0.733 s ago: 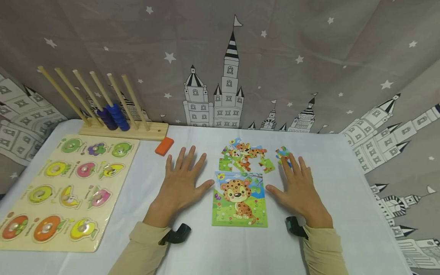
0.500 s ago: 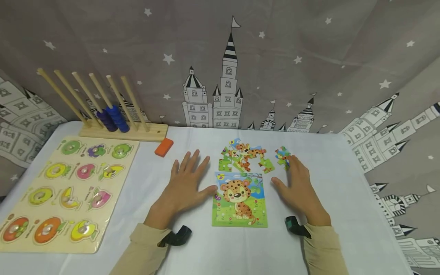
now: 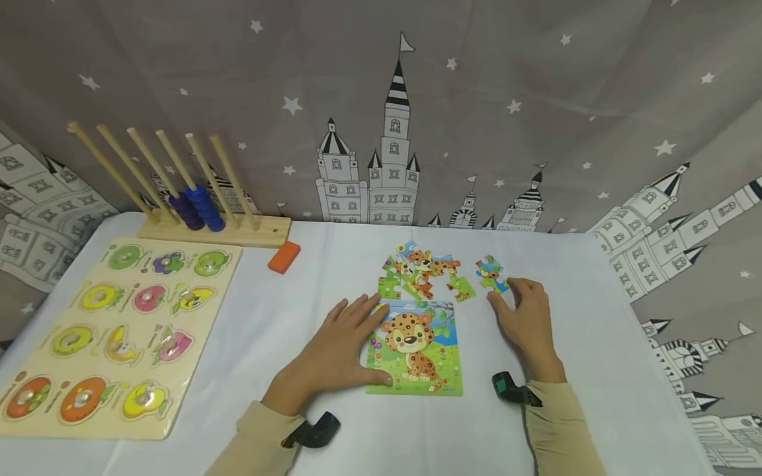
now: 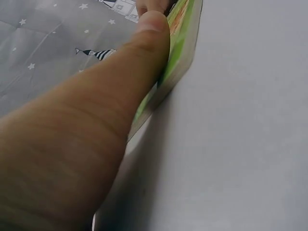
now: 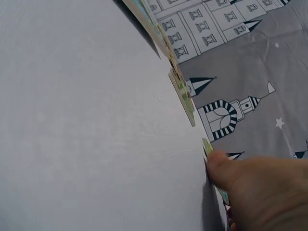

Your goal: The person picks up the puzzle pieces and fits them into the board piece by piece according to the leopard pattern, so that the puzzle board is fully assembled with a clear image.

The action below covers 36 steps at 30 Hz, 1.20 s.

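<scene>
In the head view, a leopard picture puzzle board lies flat on the white table. My left hand rests at its left side, fingers at the upper left corner and thumb near the lower left edge; the left wrist view shows that thumb against the board. Loose and overlapping puzzle pieces lie behind the board. A smaller group of blue-green puzzle pieces lies to their right. My right hand is at this group's near edge, thumb and bent fingers apart; whether they touch it is unclear.
At the left is a wooden fruit peg puzzle. Behind it stands a wooden rod rack with blue rings. An orange block lies near the rack. A grey castle-print curtain hangs at the table's back edge.
My left hand has moved right and toward me, onto the board's left side. The right hand has drawn back slightly to the right, its fingers bending near the smaller group of pieces.
</scene>
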{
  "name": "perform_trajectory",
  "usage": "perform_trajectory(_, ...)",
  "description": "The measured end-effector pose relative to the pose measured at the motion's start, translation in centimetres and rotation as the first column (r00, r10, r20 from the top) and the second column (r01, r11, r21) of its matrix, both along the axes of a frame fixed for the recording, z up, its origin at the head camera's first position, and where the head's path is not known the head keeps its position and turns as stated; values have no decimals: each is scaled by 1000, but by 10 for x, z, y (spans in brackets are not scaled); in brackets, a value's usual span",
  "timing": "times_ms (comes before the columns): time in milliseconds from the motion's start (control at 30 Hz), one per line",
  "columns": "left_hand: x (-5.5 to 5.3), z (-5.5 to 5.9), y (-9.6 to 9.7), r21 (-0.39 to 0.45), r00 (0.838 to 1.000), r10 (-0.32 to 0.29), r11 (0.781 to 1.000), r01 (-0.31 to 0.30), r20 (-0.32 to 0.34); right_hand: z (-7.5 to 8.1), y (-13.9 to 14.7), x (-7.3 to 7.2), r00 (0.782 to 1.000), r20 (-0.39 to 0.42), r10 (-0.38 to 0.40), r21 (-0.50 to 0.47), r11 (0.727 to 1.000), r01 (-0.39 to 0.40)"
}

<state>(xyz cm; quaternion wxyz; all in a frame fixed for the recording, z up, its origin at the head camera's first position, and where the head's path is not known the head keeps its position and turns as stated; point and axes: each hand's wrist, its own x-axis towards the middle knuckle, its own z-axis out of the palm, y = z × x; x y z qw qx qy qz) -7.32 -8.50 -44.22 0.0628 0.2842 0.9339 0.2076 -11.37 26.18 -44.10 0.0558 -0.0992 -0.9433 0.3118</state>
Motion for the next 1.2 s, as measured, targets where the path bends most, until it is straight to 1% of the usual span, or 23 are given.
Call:
perform_trajectory(133,1,-2,0,-7,1000,13,1000,-14,-5,-4,-2,-2,1000,-13,-24,9,1000,24)
perform_trajectory(267,3,-4,0,4,1000,17,1000,-17,-10,-6,-3,-1,996,-55,-68,-24,997,67)
perform_trajectory(400,5,-4,0,18,999,24,1000,-24,-21,-6,-4,1,986,-123,-111,-100,990,99)
perform_trajectory(467,5,-3,0,22,999,26,999,-25,-29,-5,-5,3,984,-138,-116,-151,984,95)
perform_trajectory(500,5,-3,0,24,999,25,999,-24,-33,-4,-6,5,985,-134,-107,-183,980,81)
perform_trajectory(600,4,-3,0,28,999,26,999,-24,-47,-1,-10,11,994,-98,-45,-274,962,16)
perform_trajectory(700,4,-4,1,29,998,19,999,-18,-58,0,-15,20,996,-47,71,-335,939,-83)
perform_trajectory(767,4,-5,1,25,998,15,1000,-13,-66,0,-19,26,987,-23,160,-351,923,-158)
perform_trajectory(867,4,-5,1,12,998,8,1000,-7,-69,-1,-28,36,961,-9,277,-358,896,-262)
perform_trajectory(933,4,-5,1,6,997,9,1000,-8,-73,-2,-35,40,944,-18,329,-340,886,-315)
perform_trajectory(1033,4,-4,0,6,997,10,1000,-10,-78,-3,-43,43,928,-37,371,-260,893,-368)
perform_trajectory(1133,4,-3,0,11,997,12,1000,-11,-81,-4,-48,43,921,-64,383,-177,904,-389)
perform_trajectory(1200,4,-2,0,16,997,14,1000,-13,-81,-3,-48,42,916,-79,393,-161,902,-401)
